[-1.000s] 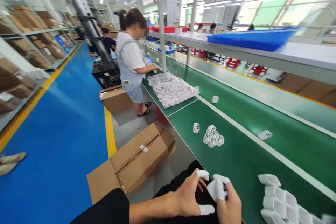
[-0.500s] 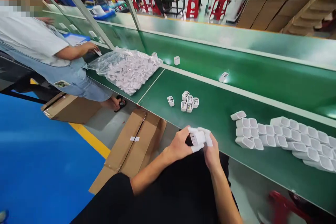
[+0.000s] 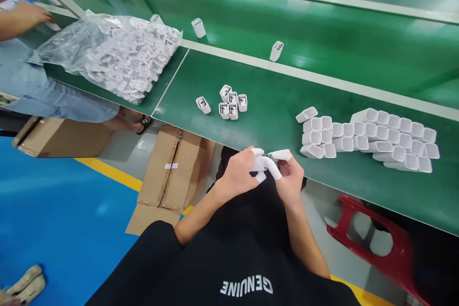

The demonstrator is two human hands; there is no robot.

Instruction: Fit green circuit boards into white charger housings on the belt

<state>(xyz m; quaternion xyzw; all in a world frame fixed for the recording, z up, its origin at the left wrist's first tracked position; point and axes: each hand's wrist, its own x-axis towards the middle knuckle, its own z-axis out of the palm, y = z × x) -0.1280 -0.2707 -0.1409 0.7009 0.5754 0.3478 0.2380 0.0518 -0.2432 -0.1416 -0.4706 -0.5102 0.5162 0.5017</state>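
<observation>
In front of my body, at the table's near edge, my left hand (image 3: 238, 172) is closed around a white plastic charger housing (image 3: 256, 165). White finger covers sit on several fingertips. My right hand (image 3: 291, 178) pinches a small green circuit board (image 3: 271, 158) at the housing's right end; how far the board sits inside is hidden by the fingers. Beyond the hands stands a small cluster of white housings (image 3: 233, 105) with parts visible inside. One more such housing (image 3: 203, 105) tilts to their left. To the right are rows of open white housings (image 3: 347, 130).
A clear bag of white pieces (image 3: 122, 52) lies at the left, near another person's hands (image 3: 30, 14). Single housings (image 3: 277, 51) stand on the green belt (image 3: 322, 28) behind. Cardboard boxes (image 3: 168, 167) and a red stool (image 3: 373, 244) are below the table edge.
The view has tipped downward and shifted. My hands have turned the white piece, so its slotted end face no longer shows and a green circuit board is visible at my right fingers.
</observation>
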